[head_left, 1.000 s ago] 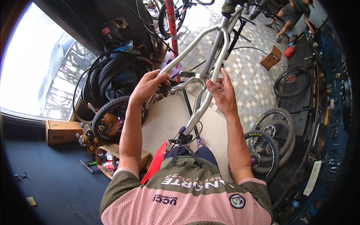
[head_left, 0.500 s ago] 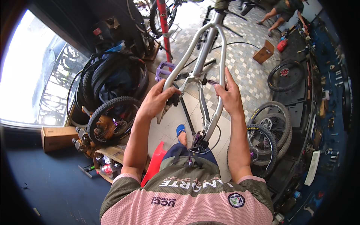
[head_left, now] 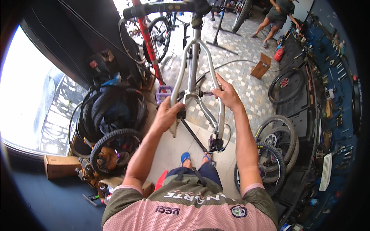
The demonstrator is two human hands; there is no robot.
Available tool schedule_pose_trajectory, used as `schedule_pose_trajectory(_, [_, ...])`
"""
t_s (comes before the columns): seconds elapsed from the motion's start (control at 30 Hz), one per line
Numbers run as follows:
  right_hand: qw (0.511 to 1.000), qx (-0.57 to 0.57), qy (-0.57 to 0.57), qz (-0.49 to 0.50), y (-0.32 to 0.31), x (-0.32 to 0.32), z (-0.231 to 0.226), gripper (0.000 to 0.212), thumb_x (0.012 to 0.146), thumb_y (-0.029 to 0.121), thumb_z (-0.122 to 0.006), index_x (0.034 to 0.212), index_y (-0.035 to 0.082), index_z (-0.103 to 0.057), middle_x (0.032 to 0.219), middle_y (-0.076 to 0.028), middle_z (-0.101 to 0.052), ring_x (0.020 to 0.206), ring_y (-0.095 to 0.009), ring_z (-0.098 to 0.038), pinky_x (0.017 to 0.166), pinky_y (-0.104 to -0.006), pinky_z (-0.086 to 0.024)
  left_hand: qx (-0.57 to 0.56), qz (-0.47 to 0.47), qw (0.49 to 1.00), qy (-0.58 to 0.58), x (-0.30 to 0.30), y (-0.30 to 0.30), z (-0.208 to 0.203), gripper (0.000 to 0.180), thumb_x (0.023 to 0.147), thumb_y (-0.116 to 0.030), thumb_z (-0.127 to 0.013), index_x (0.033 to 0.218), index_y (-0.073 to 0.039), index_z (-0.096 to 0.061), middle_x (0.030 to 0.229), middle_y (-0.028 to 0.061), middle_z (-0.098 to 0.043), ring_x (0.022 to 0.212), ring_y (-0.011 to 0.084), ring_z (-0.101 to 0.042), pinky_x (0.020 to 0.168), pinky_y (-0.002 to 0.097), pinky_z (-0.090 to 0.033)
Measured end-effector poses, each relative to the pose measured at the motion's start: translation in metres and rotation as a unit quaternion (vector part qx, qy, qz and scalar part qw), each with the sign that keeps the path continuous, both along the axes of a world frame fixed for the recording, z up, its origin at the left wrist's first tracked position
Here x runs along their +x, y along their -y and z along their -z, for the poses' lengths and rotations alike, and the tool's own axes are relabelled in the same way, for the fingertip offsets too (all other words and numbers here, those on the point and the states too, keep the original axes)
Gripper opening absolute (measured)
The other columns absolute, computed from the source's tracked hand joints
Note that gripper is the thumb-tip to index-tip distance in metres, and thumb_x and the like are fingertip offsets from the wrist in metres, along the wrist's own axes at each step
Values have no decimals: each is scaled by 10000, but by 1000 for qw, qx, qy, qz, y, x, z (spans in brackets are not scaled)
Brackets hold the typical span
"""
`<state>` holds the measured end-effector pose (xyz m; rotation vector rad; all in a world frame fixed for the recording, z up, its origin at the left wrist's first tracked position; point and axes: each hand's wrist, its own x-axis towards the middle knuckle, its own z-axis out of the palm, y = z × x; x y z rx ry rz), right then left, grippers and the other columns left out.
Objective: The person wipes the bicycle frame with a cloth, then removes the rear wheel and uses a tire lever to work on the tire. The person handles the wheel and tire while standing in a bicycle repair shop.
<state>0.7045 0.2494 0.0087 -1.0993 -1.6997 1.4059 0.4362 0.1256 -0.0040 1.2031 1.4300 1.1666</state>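
A silver bike frame (head_left: pixel 194 63) points its rear end toward me, held up at its far end near a dark clamp. My left hand (head_left: pixel 168 115) is closed around its left rear stay, thumb on the inner side, close to a purple pedal (head_left: pixel 164 93). On the opposite stay, my right hand (head_left: pixel 228 93) has its thumb inside and index finger lying along the tube. A dark rear derailleur (head_left: pixel 216 143) with a looped cable hangs at the right stay's rear end. Small dark parts beside my left hand are partly hidden by it.
A red stand post (head_left: pixel 148 42) rises left of the frame. Tyres (head_left: pixel 111 111) are heaped at left, above a knobby wheel (head_left: pixel 115 150). More wheels (head_left: pixel 275 148) lean at right beside a tool wall (head_left: pixel 337 88). A cardboard box (head_left: pixel 261 65) and another person (head_left: pixel 279 17) are farther off.
Both hands keep their hold on the stays while the frame sits farther from my body. My view has tilted upward, showing the dark clamp arm and both my feet.
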Motion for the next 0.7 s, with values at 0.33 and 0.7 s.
schedule_pose_trajectory(0.33, [962, 134, 237, 3, -112, 36, -11, 799, 875, 299, -647, 1620, 115, -422, 965, -125, -718, 779, -190, -661, 745, -346, -539, 15, -98, 995, -17, 75, -79, -5, 148, 999, -157, -682, 1046, -24, -639, 839, -9, -601, 751, 79, -525, 679, 285, -448])
schedule_pose_trajectory(0.7, [997, -38, 30, -66, -53, 53, -11, 800, 1020, 241, -619, 1663, -5, -210, 1058, -140, -651, 892, -173, -651, 847, -336, -547, 40, -182, 978, -95, 100, -23, -24, 373, 928, -144, -763, 1225, 0, -589, 1046, 115, -700, 900, 177, -663, 827, 341, -525])
